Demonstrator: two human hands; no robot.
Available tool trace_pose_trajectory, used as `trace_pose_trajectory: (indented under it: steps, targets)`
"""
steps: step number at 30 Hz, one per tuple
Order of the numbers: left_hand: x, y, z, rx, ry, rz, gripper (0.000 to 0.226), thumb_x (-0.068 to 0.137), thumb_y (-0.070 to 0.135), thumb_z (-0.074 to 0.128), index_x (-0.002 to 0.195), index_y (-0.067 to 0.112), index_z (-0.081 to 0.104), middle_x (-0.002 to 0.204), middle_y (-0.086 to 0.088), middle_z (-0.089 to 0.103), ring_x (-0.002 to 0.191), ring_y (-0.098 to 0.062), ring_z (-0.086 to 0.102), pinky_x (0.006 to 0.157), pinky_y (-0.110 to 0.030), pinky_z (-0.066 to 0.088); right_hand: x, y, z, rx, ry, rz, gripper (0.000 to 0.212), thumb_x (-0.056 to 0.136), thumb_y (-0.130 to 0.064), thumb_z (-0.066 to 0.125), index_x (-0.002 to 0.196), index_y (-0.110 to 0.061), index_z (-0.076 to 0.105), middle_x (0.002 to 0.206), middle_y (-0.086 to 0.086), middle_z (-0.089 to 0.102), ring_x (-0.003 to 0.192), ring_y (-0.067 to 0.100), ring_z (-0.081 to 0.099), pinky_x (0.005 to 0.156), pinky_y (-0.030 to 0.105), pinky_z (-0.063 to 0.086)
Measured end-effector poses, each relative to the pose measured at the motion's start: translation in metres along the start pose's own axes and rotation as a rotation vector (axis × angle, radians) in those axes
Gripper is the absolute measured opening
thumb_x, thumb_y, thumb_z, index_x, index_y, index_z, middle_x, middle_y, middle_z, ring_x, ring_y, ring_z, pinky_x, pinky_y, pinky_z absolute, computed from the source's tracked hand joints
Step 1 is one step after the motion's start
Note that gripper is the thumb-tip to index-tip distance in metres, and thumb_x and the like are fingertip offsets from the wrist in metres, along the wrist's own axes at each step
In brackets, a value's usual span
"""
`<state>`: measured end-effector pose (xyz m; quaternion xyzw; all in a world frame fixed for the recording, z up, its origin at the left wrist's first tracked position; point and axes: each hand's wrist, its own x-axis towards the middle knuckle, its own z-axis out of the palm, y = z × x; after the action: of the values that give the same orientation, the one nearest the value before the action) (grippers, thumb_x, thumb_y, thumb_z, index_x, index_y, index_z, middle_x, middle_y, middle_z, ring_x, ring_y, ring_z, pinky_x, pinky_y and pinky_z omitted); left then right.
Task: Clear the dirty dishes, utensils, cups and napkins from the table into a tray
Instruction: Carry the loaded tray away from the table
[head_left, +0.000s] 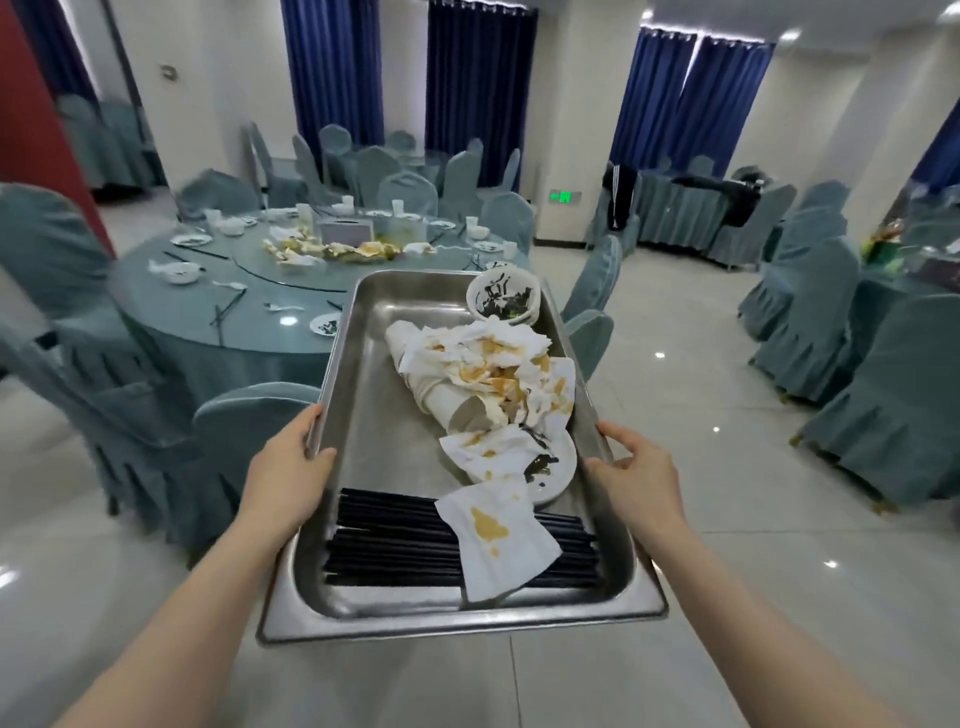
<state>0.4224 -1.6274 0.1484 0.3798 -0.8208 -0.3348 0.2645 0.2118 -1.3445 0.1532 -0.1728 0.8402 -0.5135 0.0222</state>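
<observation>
- The left hand (291, 462) has its grip clamped on the left rim of a steel tray (363, 374), thumb over the edge and fingers curled beneath.
- The right hand (641, 467) clamps the right rim the same way, thumb lying along the top edge; the tray is carried in the air above the tiled floor (727, 415).
- At the near end of the tray lies a row of black chopsticks (395, 540), set crosswise, with a yellow-stained napkin (496, 540) draped over their right part.
- Beyond that sits a white plate (558, 470) with dark scraps, half covered by another soiled napkin.
- In the middle is a heap of crumpled stained napkins (488, 358) over tipped paper cups (457, 410).
- At the far right corner stands a white bowl (503, 299) holding dark leftovers.
- Past the tray is the round worktop (171, 312), uncleared: small plates, bowls, cups, spoons, chopsticks, and a tissue box (346, 229) on its glass turntable.
- Covered chairs (47, 249) ring it; blue curtains (478, 88) hang behind.
</observation>
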Motion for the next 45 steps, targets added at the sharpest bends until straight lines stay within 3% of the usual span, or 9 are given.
trace_pose_trajectory:
  steps: [3,13,18,21,24,31,35,39,45]
  targets:
    - [0.054,-0.027,-0.024,0.01,0.002,-0.01,0.058,0.086,0.013,0.061,0.141,0.025,0.044,0.13,-0.005,0.06,0.116,-0.029,0.057,0.095,-0.039,0.042,0.029,-0.028,0.056,0.012,-0.015,0.002,0.045,0.078,-0.023,0.071,0.121,-0.034,0.062,0.058,-0.008,0.068,0.055,-0.002,0.063,0.042,0.004,0.038]
    - [0.208,-0.115,-0.085,-0.011,0.116,-0.085,0.058,0.087,0.016,0.061,0.141,0.028,0.043,0.131,-0.003,0.06,0.116,-0.027,0.057,0.096,-0.039,0.043,0.14,-0.112,0.23,-0.01,-0.126,-0.076,0.049,0.077,-0.024,0.071,0.123,-0.036,0.06,0.07,-0.008,0.07,0.061,0.012,0.069,0.06,0.032,0.059]
    - [0.295,-0.173,-0.13,0.035,0.207,-0.131,0.056,0.084,0.013,0.061,0.136,0.03,0.048,0.117,-0.002,0.067,0.1,-0.023,0.061,0.081,-0.031,0.043,0.202,-0.157,0.35,0.027,-0.264,-0.114,0.049,0.078,-0.023,0.071,0.123,-0.039,0.057,0.079,0.018,0.071,0.068,0.035,0.068,0.067,0.046,0.059]
    - [0.345,-0.207,-0.165,0.055,0.254,-0.197,0.058,0.083,0.012,0.061,0.137,0.03,0.048,0.119,-0.002,0.067,0.106,-0.025,0.062,0.087,-0.031,0.045,0.234,-0.193,0.429,0.017,-0.345,-0.146,0.049,0.079,-0.023,0.07,0.123,-0.039,0.056,0.074,0.023,0.068,0.046,0.027,0.055,0.051,0.031,0.051]
    - [0.379,-0.245,-0.205,0.05,0.341,-0.269,0.059,0.083,0.012,0.061,0.138,0.028,0.047,0.124,-0.004,0.064,0.111,-0.025,0.06,0.087,-0.029,0.042,0.257,-0.236,0.507,0.033,-0.414,-0.187,0.049,0.078,-0.022,0.07,0.125,-0.033,0.06,0.083,0.017,0.072,0.055,0.023,0.059,0.056,0.03,0.049]
    - [0.442,-0.353,-0.316,0.08,0.505,-0.364,0.059,0.08,0.01,0.062,0.136,0.025,0.051,0.12,-0.003,0.067,0.107,-0.026,0.061,0.082,-0.029,0.042,0.27,-0.344,0.702,0.019,-0.582,-0.301,0.048,0.077,-0.025,0.071,0.121,-0.037,0.06,0.057,0.006,0.068,0.046,0.017,0.063,0.047,0.025,0.05]
    - [0.482,-0.424,-0.388,0.111,0.577,-0.395,0.062,0.079,0.01,0.061,0.138,0.024,0.049,0.122,-0.004,0.065,0.109,-0.027,0.061,0.089,-0.034,0.044,0.255,-0.402,0.815,0.081,-0.625,-0.347,0.045,0.078,-0.02,0.072,0.12,-0.032,0.062,0.042,0.002,0.058,0.033,0.009,0.043,0.036,0.015,0.037]
    - [0.524,-0.49,-0.463,0.145,0.623,-0.431,0.062,0.08,0.011,0.062,0.139,0.027,0.048,0.119,-0.006,0.067,0.106,-0.026,0.061,0.084,-0.03,0.042,0.237,-0.459,0.923,0.129,-0.706,-0.334,0.048,0.078,-0.016,0.07,0.122,-0.034,0.06,0.051,0.012,0.062,0.036,0.018,0.049,0.042,0.021,0.044]
    - [0.574,-0.57,-0.532,0.126,0.632,-0.488,0.062,0.081,0.011,0.059,0.138,0.032,0.047,0.111,-0.002,0.069,0.09,-0.019,0.06,0.076,-0.028,0.041,0.229,-0.517,1.044,0.147,-0.791,-0.322,0.046,0.08,-0.013,0.068,0.123,-0.029,0.06,0.044,0.0,0.053,0.039,0.014,0.042,0.043,0.02,0.04]
